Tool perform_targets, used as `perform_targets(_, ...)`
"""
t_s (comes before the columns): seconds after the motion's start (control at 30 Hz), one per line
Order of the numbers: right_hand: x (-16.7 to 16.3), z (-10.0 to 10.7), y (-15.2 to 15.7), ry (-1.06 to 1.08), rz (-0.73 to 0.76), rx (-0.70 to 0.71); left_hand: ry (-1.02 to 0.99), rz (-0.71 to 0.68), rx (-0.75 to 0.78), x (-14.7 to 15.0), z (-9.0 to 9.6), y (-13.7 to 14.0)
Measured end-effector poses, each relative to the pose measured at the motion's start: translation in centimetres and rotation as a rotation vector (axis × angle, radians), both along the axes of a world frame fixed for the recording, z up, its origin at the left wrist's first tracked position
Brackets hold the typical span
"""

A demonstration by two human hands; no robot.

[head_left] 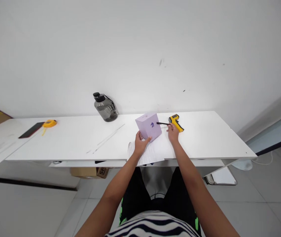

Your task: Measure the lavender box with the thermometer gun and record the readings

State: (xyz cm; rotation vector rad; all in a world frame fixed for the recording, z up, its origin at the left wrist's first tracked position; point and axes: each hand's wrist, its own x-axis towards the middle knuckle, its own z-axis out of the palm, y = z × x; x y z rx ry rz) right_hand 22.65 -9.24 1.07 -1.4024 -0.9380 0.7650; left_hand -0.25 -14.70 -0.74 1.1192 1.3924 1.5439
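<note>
Grasping lilac box (147, 128) in left fingers (147, 140), pen (163, 123) in right fingers (172, 127), yellow device (176, 123) just beside, paper (154, 155) beneath, bottle (106, 109) leftward

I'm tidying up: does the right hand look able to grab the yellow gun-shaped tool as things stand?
Probably yes: the yellow tool lies close beside the right hand, with nothing visibly between, though that hand's black pen may need putting down.
</note>
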Motion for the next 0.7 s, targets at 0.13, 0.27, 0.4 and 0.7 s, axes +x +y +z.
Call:
perform_targets(0.13,0.03,0.06,-0.21,0.065,-0.023,0.012,0.006,-0.006,-0.055,0.15,0.41,-0.15)
perform_targets(0.27,0.12,0.23,-0.33,0.091,-0.037,0.02,0.059,0.032,-0.045,-0.03,0.93,-0.37)
perform_targets(0.4,0.18,0.47,-0.31,0.094,-0.046,0.032,0.059,0.016,-0.045,-0.28,1.01,-0.54)
perform_targets(0.7,0.25,0.1,-0.59,0.084,-0.064,0.057,0.142,-0.042,-0.045,-0.37,0.6,-0.39)
